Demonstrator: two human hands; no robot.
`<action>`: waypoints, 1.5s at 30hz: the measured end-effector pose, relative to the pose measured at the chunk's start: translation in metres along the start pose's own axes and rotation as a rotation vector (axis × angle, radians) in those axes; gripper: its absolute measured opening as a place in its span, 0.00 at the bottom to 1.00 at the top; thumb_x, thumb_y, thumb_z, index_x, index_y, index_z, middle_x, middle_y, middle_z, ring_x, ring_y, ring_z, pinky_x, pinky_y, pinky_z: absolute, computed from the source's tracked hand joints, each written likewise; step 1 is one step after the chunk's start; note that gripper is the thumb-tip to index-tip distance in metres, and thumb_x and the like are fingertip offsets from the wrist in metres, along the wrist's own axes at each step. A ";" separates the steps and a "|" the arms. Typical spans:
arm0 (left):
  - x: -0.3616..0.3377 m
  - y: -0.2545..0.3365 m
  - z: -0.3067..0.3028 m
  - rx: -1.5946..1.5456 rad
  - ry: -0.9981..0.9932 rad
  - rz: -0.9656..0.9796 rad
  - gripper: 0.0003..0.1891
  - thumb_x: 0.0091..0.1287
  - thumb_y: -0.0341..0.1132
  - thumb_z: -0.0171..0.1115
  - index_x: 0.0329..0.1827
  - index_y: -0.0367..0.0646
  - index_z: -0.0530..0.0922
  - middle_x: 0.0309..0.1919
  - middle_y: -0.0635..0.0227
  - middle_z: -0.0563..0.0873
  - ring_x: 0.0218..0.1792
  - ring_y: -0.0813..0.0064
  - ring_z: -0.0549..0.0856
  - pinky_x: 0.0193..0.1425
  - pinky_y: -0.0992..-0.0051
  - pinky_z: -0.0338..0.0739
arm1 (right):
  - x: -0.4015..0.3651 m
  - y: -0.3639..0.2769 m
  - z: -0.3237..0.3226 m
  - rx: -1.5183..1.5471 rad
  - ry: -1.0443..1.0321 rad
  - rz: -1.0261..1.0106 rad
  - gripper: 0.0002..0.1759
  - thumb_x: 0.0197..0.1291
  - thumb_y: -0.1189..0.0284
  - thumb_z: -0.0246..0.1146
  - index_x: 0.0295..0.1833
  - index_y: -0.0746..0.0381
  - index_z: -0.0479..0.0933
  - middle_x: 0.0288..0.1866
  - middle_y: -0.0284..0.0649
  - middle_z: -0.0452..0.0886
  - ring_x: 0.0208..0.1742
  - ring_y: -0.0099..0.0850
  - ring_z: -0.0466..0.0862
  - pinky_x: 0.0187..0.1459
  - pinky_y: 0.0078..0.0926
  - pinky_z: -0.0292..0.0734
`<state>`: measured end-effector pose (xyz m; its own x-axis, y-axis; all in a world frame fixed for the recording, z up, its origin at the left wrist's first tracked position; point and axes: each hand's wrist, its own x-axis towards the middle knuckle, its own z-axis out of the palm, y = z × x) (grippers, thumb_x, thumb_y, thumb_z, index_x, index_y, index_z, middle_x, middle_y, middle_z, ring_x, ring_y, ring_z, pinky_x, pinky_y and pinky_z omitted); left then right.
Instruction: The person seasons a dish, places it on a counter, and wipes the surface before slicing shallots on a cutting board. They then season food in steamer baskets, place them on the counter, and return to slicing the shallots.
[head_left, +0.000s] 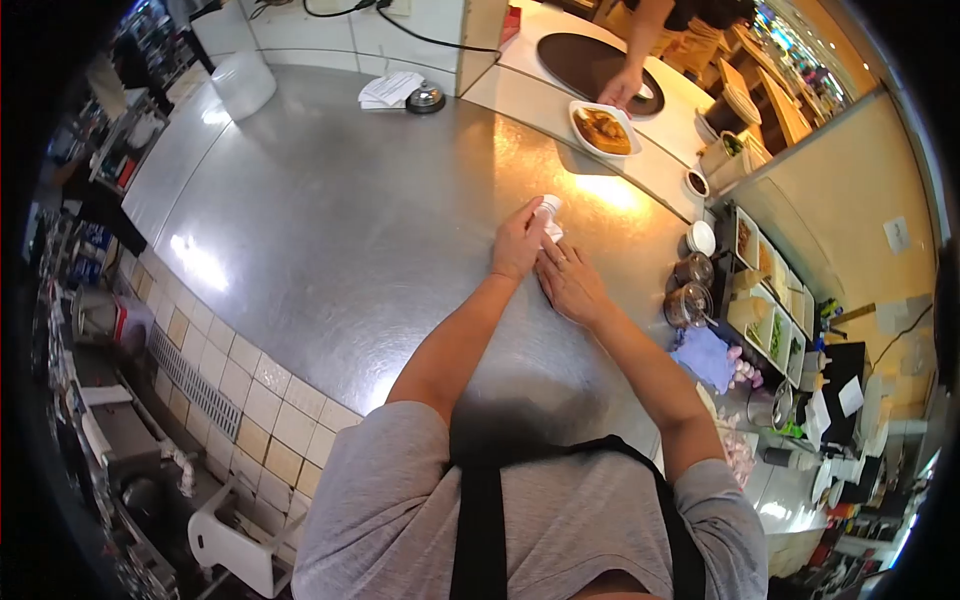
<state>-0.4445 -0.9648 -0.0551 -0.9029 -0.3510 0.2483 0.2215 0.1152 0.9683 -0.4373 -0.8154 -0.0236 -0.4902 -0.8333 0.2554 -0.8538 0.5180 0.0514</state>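
Observation:
Both my hands meet over the steel counter [330, 190], near its back right part. My left hand [518, 240] is closed around a crumpled white paper or cloth [549, 213], which shows above and between my fingers. Lying flat with its fingers spread, my right hand [572, 280] rests on the counter, its fingertips at the lower edge of the white piece. Beyond them, another person's hand [622, 90] holds the rim of a white dish [606, 131] with brown, saucy food.
A bell [425, 98] sits beside white paper slips [391, 90] at the back. A white container [243, 86] stands back left. At right are jars [688, 304], a blue cloth [705, 358] and ingredient trays [770, 333]. A dark round tray [570, 60] lies beyond the dish.

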 end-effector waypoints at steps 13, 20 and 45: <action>0.204 -0.034 -0.125 0.435 0.618 0.329 0.17 0.64 0.28 0.54 0.55 0.42 0.81 0.42 0.45 0.79 0.45 0.47 0.79 0.50 0.56 0.74 | -0.002 -0.004 0.009 0.154 -0.056 0.197 0.32 0.58 0.65 0.61 0.70 0.51 0.66 0.74 0.43 0.62 0.72 0.45 0.63 0.70 0.50 0.55; 0.329 0.001 -0.212 0.532 0.826 0.234 0.25 0.54 0.31 0.57 0.58 0.40 0.78 0.49 0.46 0.78 0.52 0.46 0.79 0.58 0.58 0.73 | 0.003 -0.004 0.002 0.193 -0.091 0.236 0.32 0.58 0.66 0.62 0.70 0.52 0.66 0.74 0.42 0.63 0.72 0.44 0.64 0.70 0.49 0.56; -0.008 -0.009 -0.140 0.331 0.001 -0.022 0.17 0.73 0.36 0.54 0.57 0.34 0.78 0.47 0.61 0.83 0.43 0.71 0.81 0.48 0.73 0.77 | -0.181 -0.091 -0.076 0.404 0.231 0.632 0.22 0.62 0.62 0.61 0.61 0.57 0.74 0.65 0.46 0.73 0.63 0.44 0.75 0.63 0.43 0.69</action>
<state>-0.3874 -1.0929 -0.0619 -0.9059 -0.3573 0.2272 0.0697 0.4034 0.9124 -0.2578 -0.6969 -0.0007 -0.8934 -0.3197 0.3156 -0.4443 0.7332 -0.5148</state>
